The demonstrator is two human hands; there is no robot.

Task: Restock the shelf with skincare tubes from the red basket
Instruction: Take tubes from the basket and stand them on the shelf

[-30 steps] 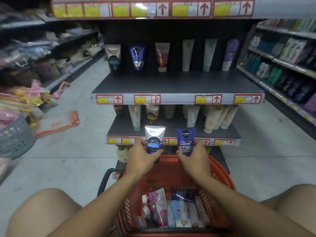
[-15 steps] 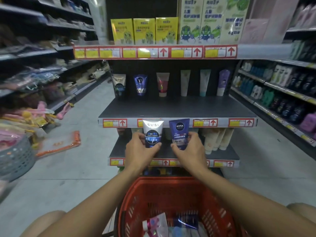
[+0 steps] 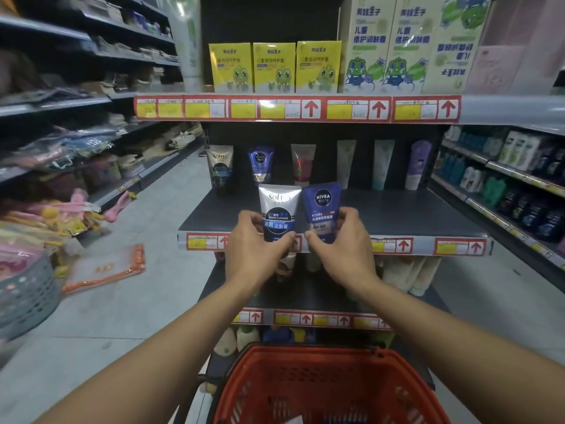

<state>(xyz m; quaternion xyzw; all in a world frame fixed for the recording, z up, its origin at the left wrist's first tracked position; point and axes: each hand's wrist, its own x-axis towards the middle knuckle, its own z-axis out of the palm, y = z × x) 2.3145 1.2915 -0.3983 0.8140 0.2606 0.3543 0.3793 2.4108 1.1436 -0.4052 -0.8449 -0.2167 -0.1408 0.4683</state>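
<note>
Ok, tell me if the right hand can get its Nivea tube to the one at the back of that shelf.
Probably yes. The right hand holds the Nivea tube at the shelf edge, and the dark shelf top between it and the back Nivea tube looks bare. The left hand's Softto tube sits close beside.

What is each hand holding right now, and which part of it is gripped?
The left hand pinches the white-and-blue tube by its lower end; the right hand pinches the blue tube by its lower end too. Both are upright, crimped ends up.
</note>
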